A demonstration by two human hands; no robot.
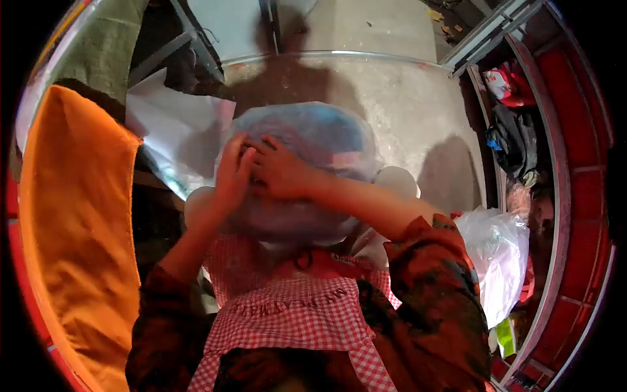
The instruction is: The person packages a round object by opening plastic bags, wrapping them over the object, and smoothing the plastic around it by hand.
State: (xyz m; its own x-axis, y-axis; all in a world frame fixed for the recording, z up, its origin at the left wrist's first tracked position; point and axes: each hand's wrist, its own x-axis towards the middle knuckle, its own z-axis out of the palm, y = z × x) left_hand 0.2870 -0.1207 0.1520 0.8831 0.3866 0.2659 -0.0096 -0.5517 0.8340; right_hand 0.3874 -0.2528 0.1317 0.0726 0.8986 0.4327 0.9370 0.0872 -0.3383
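A translucent, rounded plastic bag (320,127) sits on the person's lap.

Both hands meet in front of the torso. The left forearm (196,238) slants forward and inward, its hand, the left hand (234,171), pointing away from the body. The right forearm (372,201) crosses leftward, elbow bent; the right hand (279,171) shows its back, fingers slightly parted. Whether either grip is closed is unclear.
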